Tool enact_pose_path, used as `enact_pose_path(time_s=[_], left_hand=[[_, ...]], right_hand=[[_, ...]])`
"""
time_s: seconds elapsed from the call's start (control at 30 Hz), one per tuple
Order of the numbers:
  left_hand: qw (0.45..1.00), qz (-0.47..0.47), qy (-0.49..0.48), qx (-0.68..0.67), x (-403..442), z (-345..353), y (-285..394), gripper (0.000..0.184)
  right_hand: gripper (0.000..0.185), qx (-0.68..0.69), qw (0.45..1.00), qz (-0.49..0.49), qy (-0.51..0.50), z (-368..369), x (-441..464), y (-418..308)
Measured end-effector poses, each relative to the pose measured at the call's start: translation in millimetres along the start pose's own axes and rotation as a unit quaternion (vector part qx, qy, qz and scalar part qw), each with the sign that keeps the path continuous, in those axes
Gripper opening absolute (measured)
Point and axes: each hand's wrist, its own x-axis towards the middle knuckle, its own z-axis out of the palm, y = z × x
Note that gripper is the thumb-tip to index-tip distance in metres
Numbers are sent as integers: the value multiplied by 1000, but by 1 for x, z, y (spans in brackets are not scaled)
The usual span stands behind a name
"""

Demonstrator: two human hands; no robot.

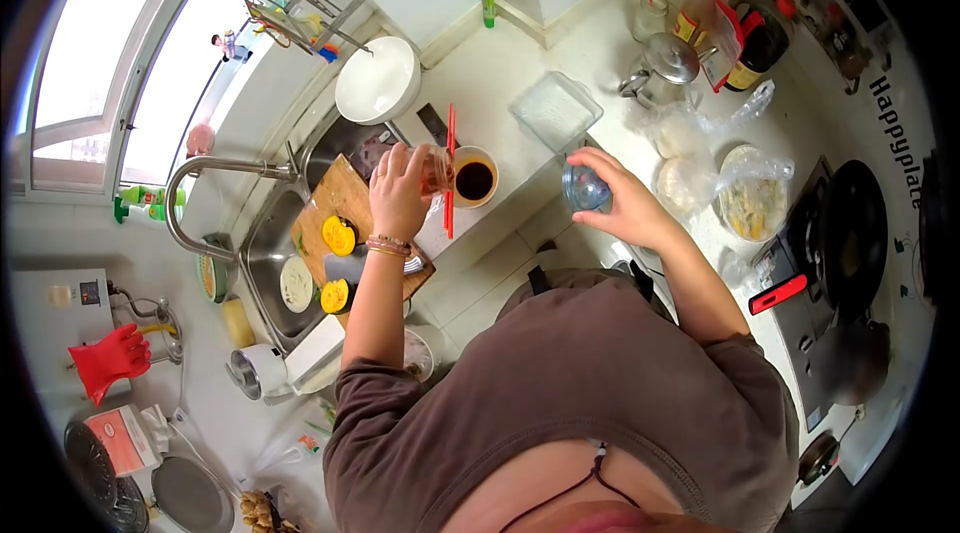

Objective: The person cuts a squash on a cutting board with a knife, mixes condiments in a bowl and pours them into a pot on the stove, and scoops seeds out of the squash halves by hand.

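Note:
My left hand (398, 191), with bracelets at its wrist, is closed around a small clear jar (437, 171) with reddish contents. Just right of this jar is a bowl of dark liquid (474, 180) on the counter. A pair of red chopsticks (450, 218) lies between them, across the bowl's left side. In my right hand (630, 201) is a small clear bluish glass cup (583, 189), held between thumb and fingers near the counter's edge. The two hands are apart, one on each side of the bowl.
On a wooden cutting board (345, 198) over the sink (262, 243) are cut pumpkin pieces (339, 235) and a knife (345, 266). A white bowl (377, 81), a clear glass container (556, 111) and a metal kettle (665, 63) stand farther back. The stove holds a black pan (853, 233).

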Motion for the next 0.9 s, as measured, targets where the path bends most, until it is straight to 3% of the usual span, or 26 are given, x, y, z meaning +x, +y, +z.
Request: enact_pose_path(time_s=[0.9], left_hand=[[999, 19, 25, 10, 5, 9, -4, 67]], right_hand=[[67, 18, 999, 38, -14, -5, 8, 7]])
